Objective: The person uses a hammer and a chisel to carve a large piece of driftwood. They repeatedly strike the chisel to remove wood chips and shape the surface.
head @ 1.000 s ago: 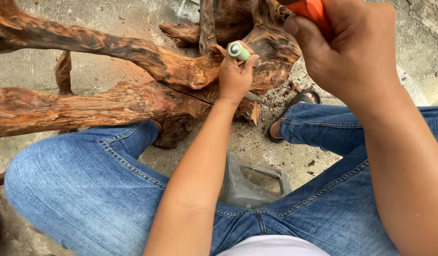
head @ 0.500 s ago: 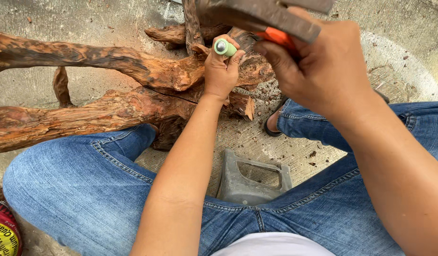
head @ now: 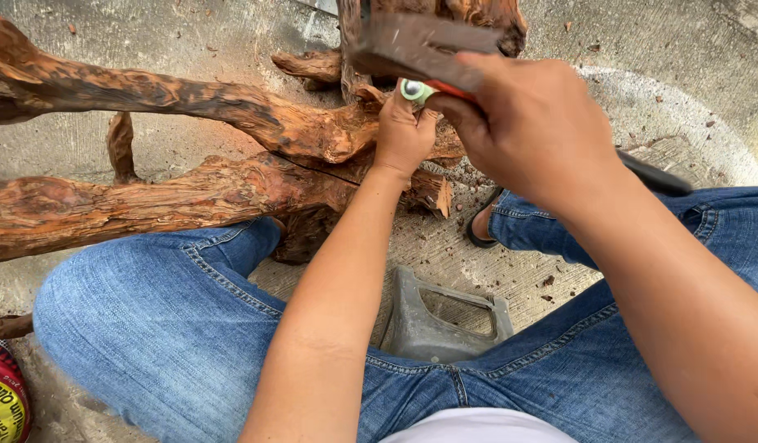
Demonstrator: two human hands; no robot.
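Left grip (head: 404,135) around green-capped chisel (head: 413,90)

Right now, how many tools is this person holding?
2. The left hand grips a green-capped chisel set against the gnarled reddish-brown driftwood root. The right hand holds an orange-handled hammer with a dark metal head over it. Others may lie out of view.

A single head-worn camera looks steeply down from above the seated person's lap, facing forward over the blue-jeaned knees toward the gnarled reddish-brown driftwood root (head: 190,176) on the grey concrete floor (head: 691,74). It sits close: both forearms fill the lower frame, and the root runs off the left edge.
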